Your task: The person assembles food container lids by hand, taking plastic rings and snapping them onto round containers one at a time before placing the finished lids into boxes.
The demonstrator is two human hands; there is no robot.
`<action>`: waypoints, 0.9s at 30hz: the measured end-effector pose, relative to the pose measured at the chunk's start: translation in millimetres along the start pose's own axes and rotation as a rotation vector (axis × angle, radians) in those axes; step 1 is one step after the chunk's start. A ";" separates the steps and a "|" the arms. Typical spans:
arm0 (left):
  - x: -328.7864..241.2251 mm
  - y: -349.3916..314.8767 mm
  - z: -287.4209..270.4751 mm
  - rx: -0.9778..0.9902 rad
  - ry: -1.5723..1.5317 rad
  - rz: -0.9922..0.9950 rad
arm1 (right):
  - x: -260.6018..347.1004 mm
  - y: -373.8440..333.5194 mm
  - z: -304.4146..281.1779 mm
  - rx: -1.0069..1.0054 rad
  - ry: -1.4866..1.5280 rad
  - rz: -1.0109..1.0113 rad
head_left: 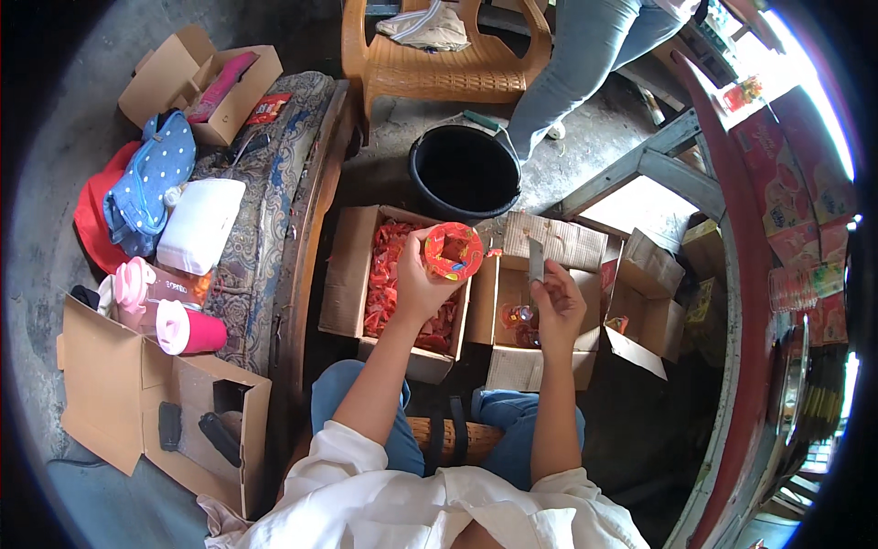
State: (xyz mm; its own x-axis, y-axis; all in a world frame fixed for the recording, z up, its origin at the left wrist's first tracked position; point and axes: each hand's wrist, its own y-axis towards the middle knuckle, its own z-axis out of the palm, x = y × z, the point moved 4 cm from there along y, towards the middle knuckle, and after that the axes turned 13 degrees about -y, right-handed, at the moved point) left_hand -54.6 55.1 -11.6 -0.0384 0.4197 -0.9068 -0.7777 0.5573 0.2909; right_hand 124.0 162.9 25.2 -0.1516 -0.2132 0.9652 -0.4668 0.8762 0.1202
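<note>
My left hand [426, 270] is raised over a carton and grips a red printed cup [455, 251], its round top turned up toward me. The middle of that top looks darker, and whether it is cut open I cannot make out. In my right hand [557, 302] a flat grey knife blade [536, 259] stands upright, apart from the cup; the fingers hide its lower end. Below my left hand, the carton [346, 270] is full of crumpled red wrappers [385, 274]. Under my right hand sits an open carton [512, 285] with a few clear cups [519, 316] in it.
A black bucket [465, 174] stands beyond the cartons, near a wicker chair [448, 78] and another person's jeans-clad leg [572, 73]. To the left, a patterned bench [265, 183] bears bags and a pink tumbler [189, 328]. A wooden frame [722, 366] borders the right, with another carton [640, 302] beside it.
</note>
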 end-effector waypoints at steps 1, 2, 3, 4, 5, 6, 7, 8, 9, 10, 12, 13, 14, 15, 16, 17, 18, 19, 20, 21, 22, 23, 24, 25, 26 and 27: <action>-1.4 -0.5 0.5 -0.008 -0.003 0.002 | -5.0 0.0 -0.8 -0.024 0.010 0.001; -5.7 0.6 0.6 0.001 0.097 0.024 | -9.3 0.0 -2.2 -0.050 0.020 0.003; -3.5 2.3 1.0 0.000 0.078 -0.002 | -12.6 0.0 -4.8 -0.077 0.028 0.004; -1.5 4.2 -0.3 -0.003 0.065 -0.028 | -13.0 0.2 -4.4 -0.093 0.078 0.013; 1.0 5.3 -0.9 -0.004 0.050 -0.054 | -12.7 1.4 -4.1 -0.110 0.127 0.022; 4.0 5.2 -0.5 0.005 0.016 -0.067 | -13.2 1.7 -5.3 -0.128 0.175 0.031; 8.3 6.0 -1.7 -0.005 0.026 -0.049 | -12.9 2.6 -6.5 -0.142 0.177 0.032; 13.6 4.6 -3.9 -0.018 0.034 -0.029 | -13.3 1.9 -7.7 -0.153 0.178 0.032; 18.7 3.1 -6.5 -0.031 0.041 -0.010 | -13.6 1.2 -9.2 -0.164 0.178 0.032; 21.2 2.2 -5.5 -0.047 0.063 -0.024 | -14.5 0.9 -12.6 -0.167 0.181 0.031; 33.7 0.6 -10.9 -0.063 0.067 -0.034 | -15.8 0.4 -19.4 -0.175 0.185 0.028; 35.2 0.5 -11.7 -0.072 0.069 -0.041 | -17.1 -0.7 -22.2 -0.189 0.191 0.042; 37.1 0.2 -11.0 -0.078 0.045 -0.044 | -17.1 -2.1 -24.7 -0.204 0.195 0.055; 39.9 2.7 -9.8 -0.079 0.090 -0.045 | -17.0 -3.4 -27.3 -0.218 0.199 0.069; 39.1 6.8 -7.9 -0.083 0.136 -0.043 | -15.5 -4.5 -29.7 -0.231 0.194 0.067; 39.4 11.6 -5.8 -0.087 0.180 -0.042 | -13.8 -5.6 -32.4 -0.245 0.188 0.065; 45.0 17.1 -4.6 -0.087 0.258 -0.025 | -12.4 -6.8 -35.0 -0.259 0.181 0.063; 53.8 24.3 -4.6 -0.082 0.219 -0.019 | -10.9 -7.4 -34.9 -0.258 0.207 0.064; 65.8 31.8 -3.9 -0.078 0.179 -0.014 | -9.6 -8.1 -35.2 -0.255 0.230 0.065; 77.6 39.8 -3.4 -0.073 0.138 -0.009 | -9.1 -8.6 -35.6 -0.254 0.253 0.065; 91.4 48.4 -0.2 -0.064 0.212 0.001 | -12.8 -8.0 -38.4 -0.253 0.273 0.094; 105.8 58.2 -3.2 -0.054 0.243 0.017 | -10.5 -7.5 -39.8 -0.265 0.257 0.089; 119.9 69.2 -5.3 -0.045 0.274 0.033 | -6.6 -6.6 -41.5 -0.278 0.242 0.085; 136.3 78.6 -5.0 -0.030 0.301 0.042 | -6.4 -5.3 -43.9 -0.299 0.223 0.084; 147.0 86.9 -2.6 -0.066 0.383 0.035 | -6.8 -3.8 -47.6 -0.331 0.225 0.085; 155.3 95.4 -1.8 -0.099 0.474 0.050 | -8.5 -2.1 -50.3 -0.341 0.233 0.091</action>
State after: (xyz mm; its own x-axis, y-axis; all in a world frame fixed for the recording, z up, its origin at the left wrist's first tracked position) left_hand -135.8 172.2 -125.2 -0.3409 0.0593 -0.9382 -0.8224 0.4647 0.3282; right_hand 170.2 184.7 28.5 0.0407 -0.0593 0.9974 -0.1392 0.9882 0.0644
